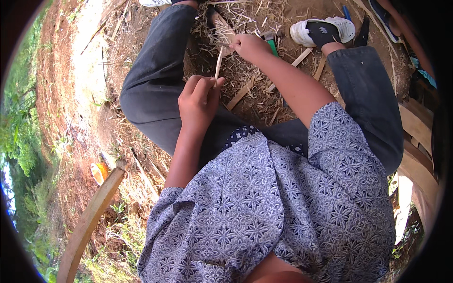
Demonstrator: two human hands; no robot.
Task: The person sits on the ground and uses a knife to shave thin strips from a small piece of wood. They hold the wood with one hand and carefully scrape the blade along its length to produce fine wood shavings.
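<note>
Nearest is the wearer's blue-and-white, flower-patterned short-sleeved shirt (240, 203), filling the lower middle. Beyond it, two bent legs in dark grey trousers (153, 101) spread to either side, framing a patch of brown earth.

Between the knees, the left hand (198, 96) is clamped on the lower end of a slim, pale wooden stick (220, 62), which points up and away, leaning slightly right. At its far end, the right hand (246, 47) has its fingers curled closed around a thin, dark, blade-like piece (223, 45), mostly hidden by the fist and close against the stick.

Just past that tip, pale curled wood shavings (225, 29) litter the ground. A small bright green object (272, 45), its kind unclear, lies beside the right hand. Farther right are a white sneaker (302, 34) over a black sock and a blue, rod-like object (347, 12).

Off to the left, a long, curved wooden beam (89, 226) rises near an orange, rounded object (98, 173); leafy green plants (21, 127) line the far edge.
</note>
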